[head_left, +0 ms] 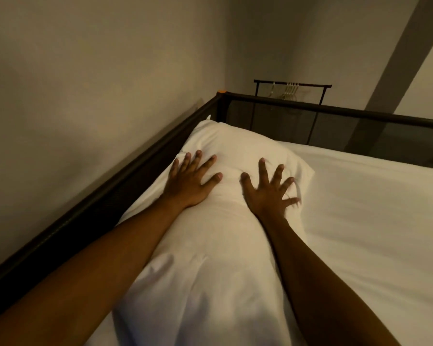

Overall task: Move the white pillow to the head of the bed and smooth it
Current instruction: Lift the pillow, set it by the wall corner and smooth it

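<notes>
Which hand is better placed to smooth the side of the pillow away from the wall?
Probably the right hand. It lies spread on the white pillow with fingertips near that outer edge by the sheet. The left hand rests flat on the wall side, beside the bed rail.

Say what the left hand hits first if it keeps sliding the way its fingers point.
Sliding along the white pillow, the left hand would probably reach the pillow's far corner, then the dark bed frame where it meets the mesh end panel. Depth there is hard to judge.

White pillow (210, 245): long, soft, creased; laid lengthwise on the white-sheeted bed (373, 233), along the dark side rail, far end tucked near the corner.
</notes>
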